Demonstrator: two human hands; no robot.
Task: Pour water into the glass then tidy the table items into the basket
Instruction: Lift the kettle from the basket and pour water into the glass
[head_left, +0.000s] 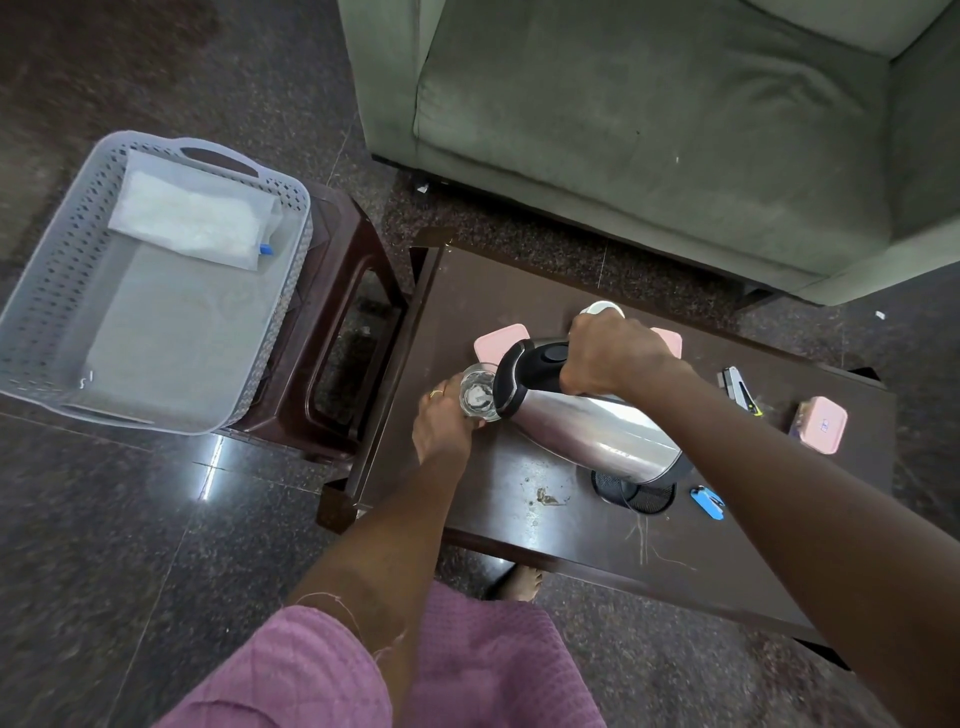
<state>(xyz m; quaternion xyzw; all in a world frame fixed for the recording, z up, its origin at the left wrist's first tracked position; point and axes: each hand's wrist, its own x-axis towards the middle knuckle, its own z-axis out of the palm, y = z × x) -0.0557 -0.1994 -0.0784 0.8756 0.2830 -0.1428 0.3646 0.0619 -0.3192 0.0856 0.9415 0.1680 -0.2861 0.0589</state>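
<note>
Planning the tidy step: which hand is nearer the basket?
Left. The left hand holds the glass, on the side toward the basket; the right hand grips the kettle, farther from it.

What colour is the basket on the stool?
Light grey basket with perforated walls; head view.

Setting: domestic living room. Evidence: upholstered grey-green sofa (649, 130) with a worn seat cushion, standing just behind a low dark wooden coffee table (498, 291). Polished speckled stone floor (130, 545) with a bright glare patch. Brown plastic stool (340, 234) just beside the table, carrying a grey perforated basket (49, 291). Household goods on the table: steel kettle (597, 434), small pink lidded box (821, 423). Bare foot (522, 582) at the table's near edge, consistent with a home.
</note>
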